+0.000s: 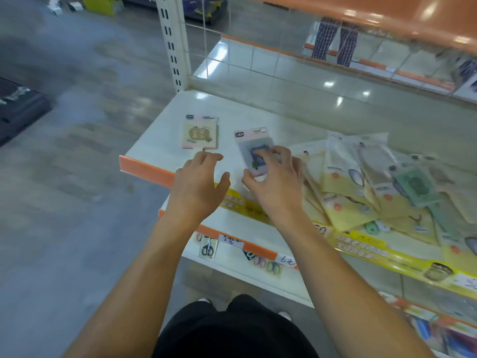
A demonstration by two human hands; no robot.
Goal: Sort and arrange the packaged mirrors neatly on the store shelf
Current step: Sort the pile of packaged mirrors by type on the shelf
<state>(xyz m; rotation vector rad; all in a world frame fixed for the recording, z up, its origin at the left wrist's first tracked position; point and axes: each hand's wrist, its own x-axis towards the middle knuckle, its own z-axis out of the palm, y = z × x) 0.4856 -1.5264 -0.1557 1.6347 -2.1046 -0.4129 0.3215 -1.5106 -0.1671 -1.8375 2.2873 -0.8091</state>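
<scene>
A packaged mirror with a beige picture (200, 132) lies flat on the white shelf (154, 148) near its left end. To its right my right hand (273, 182) pinches a second packaged mirror (251, 144) with a blue picture by its near end, thumb below and fingers on top. My left hand (200, 180) hovers with loosely curled fingers just in front of the beige mirror and holds nothing. A loose heap of yellow and clear packages (374, 184) covers the shelf's right part, a green mirror package (415, 186) on top.
The shelf's front carries an orange price rail (144, 167) and a yellow banner (374, 250). A lower shelf (258, 244) holds scissors packs (207, 249). A white upright post (171, 42) stands at the back left. An orange shelf (387, 16) hangs overhead. Grey floor lies left.
</scene>
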